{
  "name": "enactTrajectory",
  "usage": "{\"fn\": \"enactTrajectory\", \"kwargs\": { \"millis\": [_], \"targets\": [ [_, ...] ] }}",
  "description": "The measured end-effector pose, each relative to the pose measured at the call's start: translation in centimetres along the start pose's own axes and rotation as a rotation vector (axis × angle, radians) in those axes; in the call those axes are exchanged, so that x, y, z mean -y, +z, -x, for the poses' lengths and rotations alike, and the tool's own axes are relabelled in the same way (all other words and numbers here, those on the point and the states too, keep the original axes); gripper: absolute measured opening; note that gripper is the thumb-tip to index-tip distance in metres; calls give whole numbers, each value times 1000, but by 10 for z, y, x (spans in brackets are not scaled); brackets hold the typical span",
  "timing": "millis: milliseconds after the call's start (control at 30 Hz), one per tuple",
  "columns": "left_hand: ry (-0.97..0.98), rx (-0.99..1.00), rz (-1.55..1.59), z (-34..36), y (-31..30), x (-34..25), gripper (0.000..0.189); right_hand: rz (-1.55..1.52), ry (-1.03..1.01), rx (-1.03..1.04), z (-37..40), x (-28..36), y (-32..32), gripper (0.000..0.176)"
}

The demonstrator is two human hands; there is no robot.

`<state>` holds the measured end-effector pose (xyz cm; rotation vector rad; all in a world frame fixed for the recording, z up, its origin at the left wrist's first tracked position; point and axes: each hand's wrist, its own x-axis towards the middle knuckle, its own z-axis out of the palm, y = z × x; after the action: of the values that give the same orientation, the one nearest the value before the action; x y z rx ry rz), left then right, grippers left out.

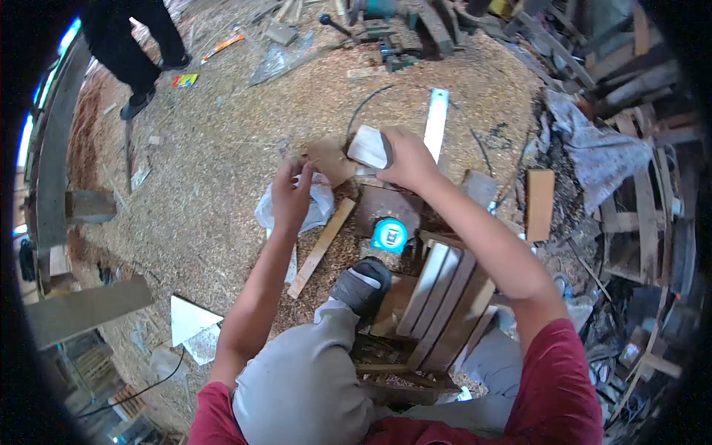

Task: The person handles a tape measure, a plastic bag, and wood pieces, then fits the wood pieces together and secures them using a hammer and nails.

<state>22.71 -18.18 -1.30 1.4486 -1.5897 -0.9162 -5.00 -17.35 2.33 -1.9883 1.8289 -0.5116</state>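
My right hand [406, 159] is wrapped round a pale, whitish block [368, 147], held out above a dark block on the floor. To its left, my left hand [291, 185] has its fingers bent near a piece of brown paper or sandpaper [331, 161]; whether it grips the sheet is unclear. Beneath my left hand lies a white plastic bag [319, 202]. A turquoise tape measure [390, 235] rests on the dark block [378, 208], close to my sandalled foot. A narrow wooden strip [322, 248] lies to the left of the tape measure.
Stacked boards [437, 297] stand by my legs. A white metal strip [437, 119] lies beyond my right hand, with a wooden piece [540, 205] farther right. Another person's legs [130, 52] are at the upper left. A machine [389, 37] sits at the top among shavings.
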Motion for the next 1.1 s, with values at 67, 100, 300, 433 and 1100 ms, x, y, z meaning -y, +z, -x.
{"fn": "enactTrajectory", "kwargs": {
  "millis": [67, 100, 300, 433, 1100],
  "targets": [
    [-15, 97, 244, -2, 4, -5, 22, -59, -125, -80, 22, -12, -43, 76],
    [-23, 155, 366, -1, 8, -10, 20, -168, -47, -4, 37, -13, -69, 76],
    [-58, 244, 434, 22, 36, -92, 12, -710, 370, 179, 169, -13, -198, 63],
    [168, 397, 433, 39, 39, -177, 7, -917, 504, 127, 272, 15, -256, 54],
    [530, 890, 414, 155, -91, -469, 20, -1870, 161, 114, 448, 83, -313, 58]
  ]
}}
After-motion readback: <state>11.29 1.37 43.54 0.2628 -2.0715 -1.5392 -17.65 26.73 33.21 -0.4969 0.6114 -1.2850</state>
